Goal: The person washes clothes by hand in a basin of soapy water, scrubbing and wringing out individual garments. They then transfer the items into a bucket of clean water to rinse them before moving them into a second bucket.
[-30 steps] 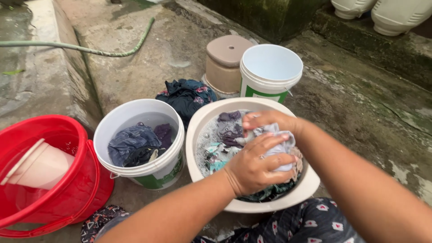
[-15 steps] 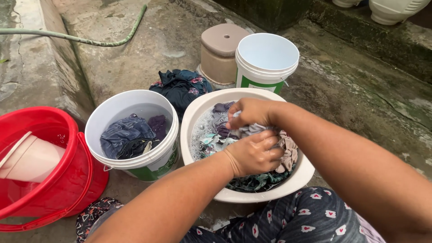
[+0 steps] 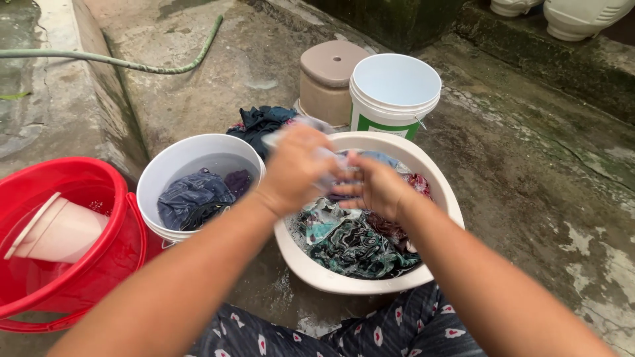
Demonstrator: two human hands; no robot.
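1. Both hands are raised over the cream basin [image 3: 433, 198] and grip one pale wet cloth [image 3: 317, 142] between them.
2. The left hand [image 3: 294, 168] is closed around the cloth, above the basin's left rim; the picture is blurred here, so single fingers cannot be told.
3. The right hand [image 3: 377, 188] pinches the same cloth from the other side, fingers curled, just beside the left hand.
4. The cloth hangs above the basin's far-left part, clear of the wet clothes [image 3: 354, 241] that lie in the basin: green patterned, red and grey pieces.
5. The basin stands on the concrete floor [image 3: 529, 172], in front of the person's patterned trousers [image 3: 397, 330].
6. Just left of the basin, touching or nearly so, is a white bucket [image 3: 192, 149] with dark blue clothes in water.
7. Further left, at the floor's left edge, is a red bucket [image 3: 79, 178] holding a pale tub.
8. Behind the basin stands an empty white bucket [image 3: 395, 86], beside it a beige stool [image 3: 327, 79].
9. A dark heap of clothes [image 3: 258, 122] lies between the stool and the left bucket.
10. A green hose [image 3: 132, 63] runs along the far-left floor.
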